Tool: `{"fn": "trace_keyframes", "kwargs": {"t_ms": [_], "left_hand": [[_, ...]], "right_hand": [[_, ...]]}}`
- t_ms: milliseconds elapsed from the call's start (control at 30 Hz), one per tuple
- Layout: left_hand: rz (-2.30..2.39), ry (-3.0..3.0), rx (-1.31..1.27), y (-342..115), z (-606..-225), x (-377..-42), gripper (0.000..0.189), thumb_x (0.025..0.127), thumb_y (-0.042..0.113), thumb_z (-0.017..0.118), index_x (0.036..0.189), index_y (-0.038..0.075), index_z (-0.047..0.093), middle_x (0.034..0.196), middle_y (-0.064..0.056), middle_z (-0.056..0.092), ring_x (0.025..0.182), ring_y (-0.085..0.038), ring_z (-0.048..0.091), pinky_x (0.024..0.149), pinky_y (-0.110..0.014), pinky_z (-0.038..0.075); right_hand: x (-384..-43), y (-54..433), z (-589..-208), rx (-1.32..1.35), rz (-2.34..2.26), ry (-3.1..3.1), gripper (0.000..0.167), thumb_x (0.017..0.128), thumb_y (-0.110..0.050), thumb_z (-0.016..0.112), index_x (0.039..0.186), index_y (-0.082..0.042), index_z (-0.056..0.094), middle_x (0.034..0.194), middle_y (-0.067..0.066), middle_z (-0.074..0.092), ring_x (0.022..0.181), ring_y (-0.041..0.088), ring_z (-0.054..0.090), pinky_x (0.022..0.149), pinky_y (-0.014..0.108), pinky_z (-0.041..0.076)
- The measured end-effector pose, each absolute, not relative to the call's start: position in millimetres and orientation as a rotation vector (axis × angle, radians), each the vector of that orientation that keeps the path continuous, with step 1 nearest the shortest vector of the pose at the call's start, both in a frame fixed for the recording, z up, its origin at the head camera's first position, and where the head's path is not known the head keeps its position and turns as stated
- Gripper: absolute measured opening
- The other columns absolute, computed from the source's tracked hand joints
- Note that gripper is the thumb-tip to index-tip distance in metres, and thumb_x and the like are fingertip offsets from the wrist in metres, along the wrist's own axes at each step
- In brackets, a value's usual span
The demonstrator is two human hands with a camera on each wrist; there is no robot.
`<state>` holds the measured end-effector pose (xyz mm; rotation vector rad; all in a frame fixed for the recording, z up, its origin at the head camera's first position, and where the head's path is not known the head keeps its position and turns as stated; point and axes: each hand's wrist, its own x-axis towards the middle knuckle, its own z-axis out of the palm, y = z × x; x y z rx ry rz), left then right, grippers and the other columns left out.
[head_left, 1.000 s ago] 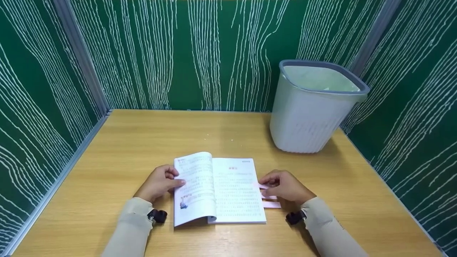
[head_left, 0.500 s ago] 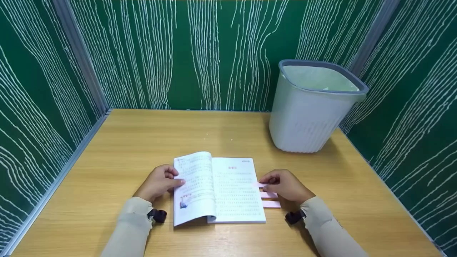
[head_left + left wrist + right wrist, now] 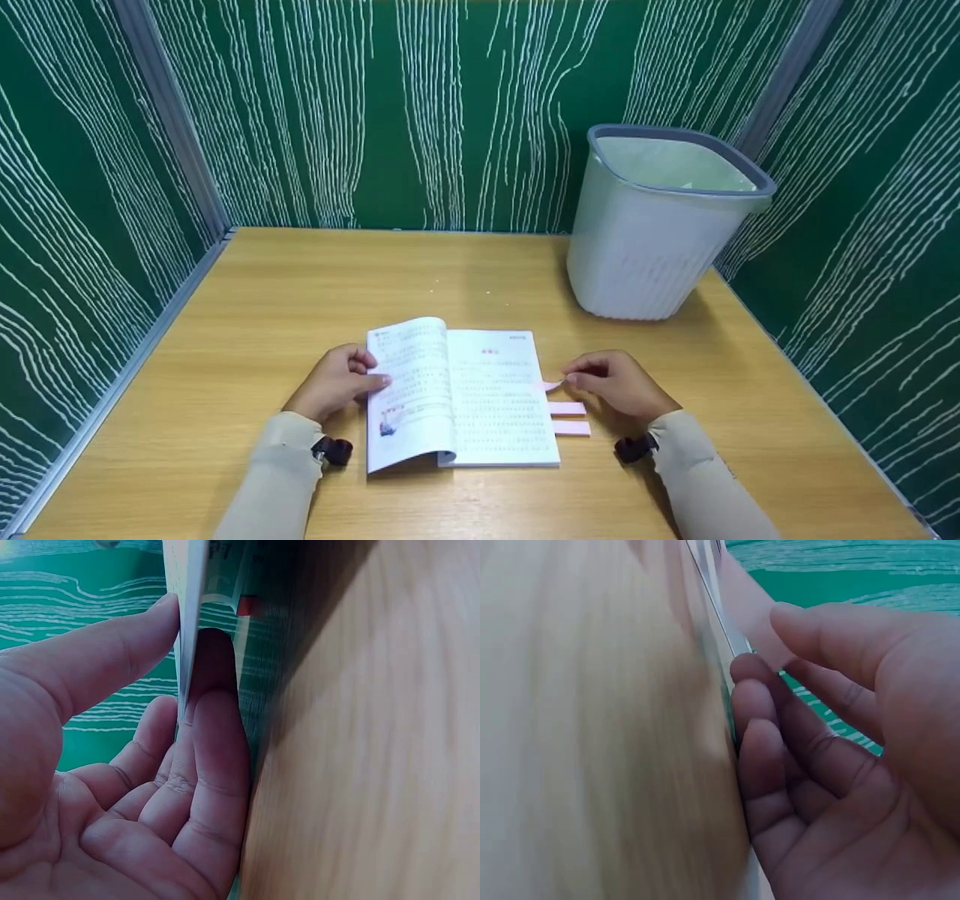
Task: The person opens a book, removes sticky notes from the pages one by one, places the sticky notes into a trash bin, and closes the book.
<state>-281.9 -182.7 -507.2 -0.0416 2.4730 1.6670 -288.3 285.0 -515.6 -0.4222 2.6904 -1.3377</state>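
Note:
An open book [image 3: 499, 405] lies on the table, its left-hand pages raised and curving over. My left hand [image 3: 335, 384] grips the left edge of those pages, thumb on top and fingers underneath, as the left wrist view also shows. Pink sticky tabs [image 3: 568, 409] stick out from the book's right edge. The uppermost pink sticky tab [image 3: 553, 385] bends upward, its free end pinched between the thumb and index finger of my right hand [image 3: 619, 382]. In the right wrist view the pink strip [image 3: 751, 611] runs up to the thumb [image 3: 795, 626].
A white waste bin [image 3: 645, 247] with a grey rim and a pale liner stands at the back right of the wooden table [image 3: 300, 285]. Green walls [image 3: 495, 112] with white wavy lines enclose the table. Tiny white specks dot the tabletop behind the book.
My right hand has moved to the right, away from the book, and the uppermost tab now curls up with it. The two lower tabs show more fully. My left hand keeps its hold.

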Motion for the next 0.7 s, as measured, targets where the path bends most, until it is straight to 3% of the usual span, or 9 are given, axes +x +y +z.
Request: {"fn": "trace_keyframes", "kwargs": {"t_ms": [233,467,700], "left_hand": [[1.661,2.468,-0.042,-182.7,-507.2,-284.1,0.031,0.086,0.010,0.085,0.105,0.005,0.061,0.094,-0.009,0.058,0.081,-0.021,0.061,0.069,-0.031,0.054],[1.685,2.460,-0.023,-181.9,-506.6,-283.0,0.031,0.085,0.008,0.084,0.105,0.003,0.060,0.092,-0.008,0.058,0.078,-0.020,0.061,0.066,-0.030,0.054],[1.692,2.458,-0.031,-181.9,-506.7,-282.3,0.031,0.086,0.008,0.084,0.104,0.003,0.060,0.091,-0.008,0.058,0.078,-0.020,0.061,0.066,-0.030,0.054]], "right_hand": [[-290.4,291.8,-518.3,-0.420,-1.453,2.641,0.023,0.096,-0.031,0.074,0.110,-0.014,0.078,0.106,0.006,0.075,0.091,0.022,0.066,0.076,0.028,0.057],[-289.9,291.3,-519.4,-0.432,-1.524,2.638,0.020,0.096,-0.028,0.076,0.103,-0.010,0.078,0.092,0.012,0.073,0.078,0.017,0.063,0.065,0.024,0.052],[-290.5,290.7,-518.8,-0.423,-1.536,2.628,0.019,0.096,-0.029,0.076,0.103,-0.011,0.079,0.096,0.010,0.074,0.079,0.017,0.064,0.067,0.024,0.054]]}}
